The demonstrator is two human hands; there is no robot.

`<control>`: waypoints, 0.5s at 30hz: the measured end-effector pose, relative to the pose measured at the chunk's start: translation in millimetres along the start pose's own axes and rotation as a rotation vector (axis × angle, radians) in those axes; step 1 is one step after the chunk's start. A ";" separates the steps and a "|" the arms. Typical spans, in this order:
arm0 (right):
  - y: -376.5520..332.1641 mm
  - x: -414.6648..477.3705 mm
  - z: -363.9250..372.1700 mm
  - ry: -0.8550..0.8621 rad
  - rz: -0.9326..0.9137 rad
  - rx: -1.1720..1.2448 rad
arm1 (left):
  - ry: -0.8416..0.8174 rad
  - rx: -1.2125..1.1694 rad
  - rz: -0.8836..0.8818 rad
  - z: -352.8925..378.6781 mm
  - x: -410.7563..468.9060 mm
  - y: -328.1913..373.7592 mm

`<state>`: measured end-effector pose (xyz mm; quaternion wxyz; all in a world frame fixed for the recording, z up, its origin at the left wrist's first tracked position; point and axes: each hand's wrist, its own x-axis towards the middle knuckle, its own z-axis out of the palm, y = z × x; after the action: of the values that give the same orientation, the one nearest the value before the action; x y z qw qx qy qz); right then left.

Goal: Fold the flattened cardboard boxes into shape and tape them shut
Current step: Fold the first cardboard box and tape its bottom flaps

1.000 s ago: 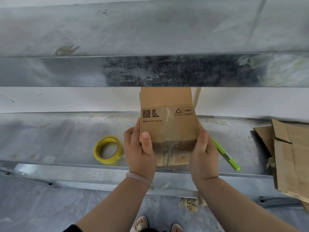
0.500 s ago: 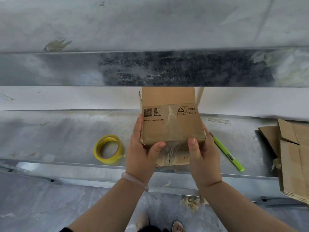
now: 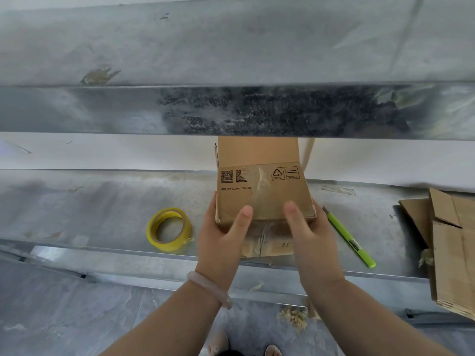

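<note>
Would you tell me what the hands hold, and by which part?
Left hand and right hand grip the cardboard box at its near corners, thumbs on top.

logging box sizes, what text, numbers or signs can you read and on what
"200 x 150 x 10", cut off by tape glare, on the cardboard box flap; characters before it too blurred.
Two QR codes, a recycling triangle and a two-arrow sign on that flap; captions too small.
Label on the green utility knife: unreadable.
</note>
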<state>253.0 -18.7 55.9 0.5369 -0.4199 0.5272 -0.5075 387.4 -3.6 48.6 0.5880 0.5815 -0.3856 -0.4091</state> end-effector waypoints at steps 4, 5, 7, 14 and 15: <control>0.0 3.9 4.8 0.084 0.023 -0.073 | 0.118 0.021 -0.028 10.3 0.8 3.3; 0.5 5.1 4.7 0.080 0.028 -0.072 | 0.124 0.009 -0.022 11.7 0.3 4.5; 0.3 5.2 3.4 0.069 0.022 -0.071 | 0.123 0.012 0.000 13.5 -1.4 6.1; -4.4 4.8 -8.1 -0.004 0.062 -0.126 | 0.215 0.067 -0.006 11.5 -4.0 -1.7; -6.6 5.4 -10.9 -0.034 0.081 -0.142 | 0.212 0.088 -0.023 10.3 -4.0 -2.7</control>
<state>241.0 -24.0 60.7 0.5348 -0.4438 0.5691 -0.4395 376.3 -3.6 46.2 0.5949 0.6511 -0.3320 -0.3347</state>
